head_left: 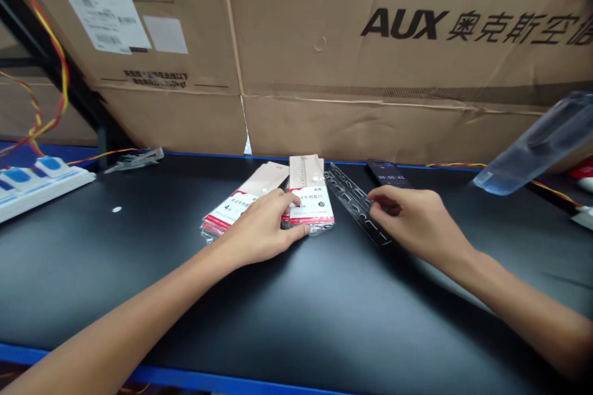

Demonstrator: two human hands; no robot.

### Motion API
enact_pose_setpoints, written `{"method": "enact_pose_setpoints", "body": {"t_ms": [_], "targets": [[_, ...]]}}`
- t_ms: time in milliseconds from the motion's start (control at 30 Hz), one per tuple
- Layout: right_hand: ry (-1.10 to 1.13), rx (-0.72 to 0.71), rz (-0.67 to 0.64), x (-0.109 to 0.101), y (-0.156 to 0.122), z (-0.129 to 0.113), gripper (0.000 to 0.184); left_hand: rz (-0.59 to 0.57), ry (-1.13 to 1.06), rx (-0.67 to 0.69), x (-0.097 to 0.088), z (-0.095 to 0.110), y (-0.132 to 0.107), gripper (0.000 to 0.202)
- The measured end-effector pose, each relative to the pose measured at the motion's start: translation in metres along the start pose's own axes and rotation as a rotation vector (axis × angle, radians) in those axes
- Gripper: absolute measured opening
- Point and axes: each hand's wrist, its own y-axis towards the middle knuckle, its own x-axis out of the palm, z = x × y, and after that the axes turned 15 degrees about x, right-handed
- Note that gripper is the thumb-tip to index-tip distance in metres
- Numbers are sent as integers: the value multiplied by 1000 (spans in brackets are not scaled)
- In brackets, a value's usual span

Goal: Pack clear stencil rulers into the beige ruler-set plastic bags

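Two plastic-wrapped packets of exam ruler sets lie overlapping on the black table [139, 296], each with a white and red label and a pale wooden ruler showing. My left hand [262, 228] lies across the left packet [231, 210], and its fingers and thumb grip the edge of the right packet [309, 197]. My right hand [410, 216] pinches the upper edge of a dark see-through plastic stencil ruler [354, 203], which slants down beside the packets. The fingers hide part of the stencil.
A black phone [388, 174] showing a running timer lies at the table's back edge. A clear plastic bottle [532, 145] leans in at the right. A white power strip [37, 188], coloured wires and a clear plastic piece [134, 160] are at back left. Cardboard boxes stand behind.
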Motion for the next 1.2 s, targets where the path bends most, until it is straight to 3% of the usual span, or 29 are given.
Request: {"method": "enact_pose_setpoints", "body": {"t_ms": [167,333,400,467,567,733,900,1033,1100,1200], "targets": [[43,-74,241,-7,5,6,12,-11,3,12,-2,-1,-2,47],[212,31,333,-15,4,0,7,65,-10,39,-14,-6,2,42],[457,157,200,-17,4,-4,7,164,26,18,-21,-16,5,36],[746,317,-54,-17,3,-8,13,217,108,-65,-26,-30,7,34],[1039,502,-358,-16,2,-13,21,156,144,-216,-31,-48,7,33],[1206,551,-532,-15,-3,-18,34,132,66,-226,-33,-54,5,16],[1228,549,-572,-17,-4,-18,42,261,18,-195,-41,-37,6,11],[1290,582,-603,-20,-4,-20,46,341,-255,-131,-47,-3,5,16],[1351,582,-663,-22,-5,-22,49,293,-389,-79,-44,16,2,19],[1432,567,-771,-24,-6,-24,53,-37,-541,33,-29,37,-2,29]]}}
